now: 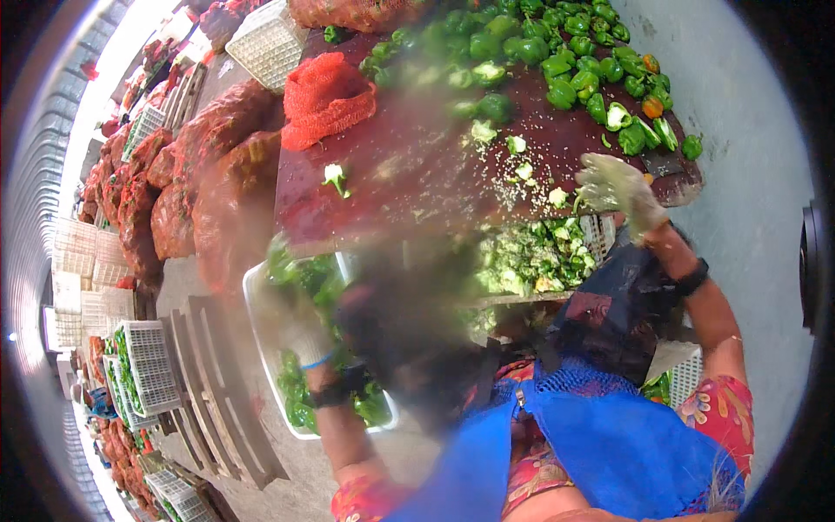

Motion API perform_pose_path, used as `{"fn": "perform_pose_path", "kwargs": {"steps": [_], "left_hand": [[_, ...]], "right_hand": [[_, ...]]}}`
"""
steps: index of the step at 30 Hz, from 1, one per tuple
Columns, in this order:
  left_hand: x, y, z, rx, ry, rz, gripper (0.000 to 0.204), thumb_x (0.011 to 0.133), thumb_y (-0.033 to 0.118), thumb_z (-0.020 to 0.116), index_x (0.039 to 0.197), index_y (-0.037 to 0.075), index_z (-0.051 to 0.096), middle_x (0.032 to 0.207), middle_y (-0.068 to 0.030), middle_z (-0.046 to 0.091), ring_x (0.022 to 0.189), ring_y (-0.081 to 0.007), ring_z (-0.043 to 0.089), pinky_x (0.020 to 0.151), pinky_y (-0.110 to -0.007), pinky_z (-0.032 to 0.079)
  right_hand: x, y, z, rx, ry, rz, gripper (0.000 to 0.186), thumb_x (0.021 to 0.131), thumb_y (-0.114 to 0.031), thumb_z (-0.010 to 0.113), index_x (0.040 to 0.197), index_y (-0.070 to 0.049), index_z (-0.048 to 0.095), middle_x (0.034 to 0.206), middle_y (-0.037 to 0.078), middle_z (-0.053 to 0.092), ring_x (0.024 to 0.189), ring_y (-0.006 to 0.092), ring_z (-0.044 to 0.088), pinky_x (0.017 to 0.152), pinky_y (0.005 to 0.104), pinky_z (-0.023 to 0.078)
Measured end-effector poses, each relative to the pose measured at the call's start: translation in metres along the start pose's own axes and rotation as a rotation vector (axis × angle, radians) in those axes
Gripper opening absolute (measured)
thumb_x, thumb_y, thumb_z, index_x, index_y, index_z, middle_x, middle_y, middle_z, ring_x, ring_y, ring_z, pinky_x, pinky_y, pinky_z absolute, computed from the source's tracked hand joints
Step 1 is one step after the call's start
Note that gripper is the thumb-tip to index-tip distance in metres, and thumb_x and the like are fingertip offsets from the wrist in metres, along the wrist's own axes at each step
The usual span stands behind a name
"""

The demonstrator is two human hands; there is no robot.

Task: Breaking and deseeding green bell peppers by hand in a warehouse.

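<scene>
My left hand (296, 309), gloved, is over a white tub (390, 418) of green peppers (296, 400); blur hides its fingers and anything in them. My right hand (613, 187), also gloved, reaches onto the dark red board (365, 209) with fingers apart and nothing visible in them. Whole and cut peppers (565, 65) are heaped at the board's back and right. Pale cores (483, 130) and scattered seeds lie mid-board. Below the board's edge is a crate (598, 233) full of cores and scraps (531, 261). A hazy smudge obscures the middle of the view.
A red mesh sack (326, 100) lies on the board's left, a white crate (265, 48) behind it. Stuffed sacks (161, 217) are piled at the left. A wooden pallet (217, 383) and crates of peppers (152, 365) stand lower left. A pale wall or floor (748, 261) borders the right.
</scene>
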State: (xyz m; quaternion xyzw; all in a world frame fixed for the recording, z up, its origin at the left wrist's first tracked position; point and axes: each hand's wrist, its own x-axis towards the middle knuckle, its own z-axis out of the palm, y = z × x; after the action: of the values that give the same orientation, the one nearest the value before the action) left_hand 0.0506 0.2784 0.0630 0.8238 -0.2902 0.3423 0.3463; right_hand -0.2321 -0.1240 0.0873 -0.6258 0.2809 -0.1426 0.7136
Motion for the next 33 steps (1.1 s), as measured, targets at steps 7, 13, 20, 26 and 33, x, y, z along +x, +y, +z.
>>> {"fn": "perform_pose_path", "kwargs": {"steps": [7,13,20,26,33], "left_hand": [[-0.080,-0.157,-0.014,0.629,-0.672,-0.421,0.030,0.093,0.017,0.056,0.119,0.004,0.060,0.103,-0.0131,0.068,0.082,-0.0223,0.066,0.073,-0.033,0.053],[0.009,-0.117,0.020,0.441,-0.973,-0.219,0.026,0.091,0.019,0.057,0.109,0.003,0.066,0.096,-0.0166,0.069,0.088,-0.0269,0.066,0.078,-0.036,0.052],[0.060,0.075,0.199,-0.185,-1.106,-0.062,0.028,0.094,0.021,0.059,0.115,0.003,0.063,0.099,-0.0114,0.068,0.088,-0.0183,0.064,0.079,-0.031,0.050],[-0.006,0.170,0.338,-0.493,-0.685,0.149,0.017,0.079,0.012,0.060,0.095,0.007,0.064,0.093,-0.0179,0.064,0.088,-0.0380,0.061,0.078,-0.046,0.050],[0.018,0.174,0.231,-0.640,-1.518,-0.035,0.045,0.081,0.016,0.065,0.125,0.011,0.058,0.123,-0.0189,0.058,0.109,-0.0367,0.058,0.093,-0.043,0.049]], "right_hand": [[0.002,-0.003,-0.061,-0.158,0.134,0.190,0.033,0.098,-0.026,0.055,0.122,-0.004,0.058,0.099,0.006,0.068,0.079,0.0121,0.065,0.064,0.0243,0.052],[0.046,0.035,-0.035,-0.468,-0.046,-0.172,0.033,0.100,-0.025,0.052,0.124,-0.004,0.059,0.105,0.005,0.065,0.094,0.0134,0.063,0.080,0.0277,0.053],[0.193,0.096,-0.003,-0.685,0.090,-0.229,0.038,0.095,-0.031,0.054,0.114,0.001,0.062,0.113,0.014,0.067,0.105,0.0301,0.062,0.091,0.0356,0.047],[0.230,0.136,-0.014,-0.791,0.042,-0.439,0.034,0.097,-0.014,0.047,0.126,-0.001,0.058,0.127,0.015,0.061,0.120,0.0265,0.056,0.103,0.0316,0.043],[0.122,0.138,-0.038,-0.981,-0.283,-0.376,0.033,0.094,-0.015,0.058,0.122,0.002,0.060,0.116,0.011,0.066,0.105,0.0189,0.062,0.091,0.0289,0.049]]}}
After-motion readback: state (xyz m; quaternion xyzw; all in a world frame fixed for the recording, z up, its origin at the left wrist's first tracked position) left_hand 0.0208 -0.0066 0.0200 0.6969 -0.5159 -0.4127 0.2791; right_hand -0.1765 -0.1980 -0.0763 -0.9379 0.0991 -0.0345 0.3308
